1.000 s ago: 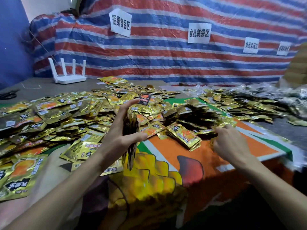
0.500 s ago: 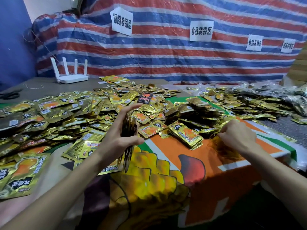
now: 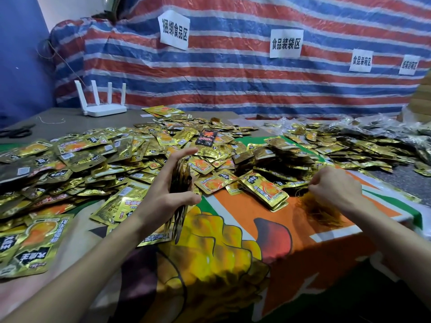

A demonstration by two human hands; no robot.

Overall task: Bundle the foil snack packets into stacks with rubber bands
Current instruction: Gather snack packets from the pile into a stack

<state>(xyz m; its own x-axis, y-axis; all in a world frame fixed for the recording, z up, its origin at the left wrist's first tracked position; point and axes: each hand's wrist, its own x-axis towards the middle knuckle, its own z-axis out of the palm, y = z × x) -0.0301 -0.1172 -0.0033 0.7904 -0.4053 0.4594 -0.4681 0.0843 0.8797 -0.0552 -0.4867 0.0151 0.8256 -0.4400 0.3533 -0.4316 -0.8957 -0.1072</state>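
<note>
Far left on the grey tabletop (image 3: 70,120) there's a pair of scissors (image 3: 14,131), cut off by the frame edge and blurry, then a white router (image 3: 102,106) standing up against the striped tarp (image 3: 233,85). A huge heap of loose foil packets (image 3: 81,164) covers the left half of the tabletop and crowds right up to the left hand (image 3: 163,194). Its grip is clamped on a stack of packets (image 3: 180,180) held on edge, thumb one side, fingers the other. One black packet (image 3: 206,136) sits in the heap behind it. A flat stack (image 3: 265,192) lies on the printed orange cloth (image 3: 233,229), just beside the tangle of rubber bands (image 3: 321,213). The right hand (image 3: 335,187) hovers over that tangle, its grip closed and pinching a few strands, with the fingertips mostly hidden. The clear bags (image 3: 384,129) far right are too murky to read.
</note>
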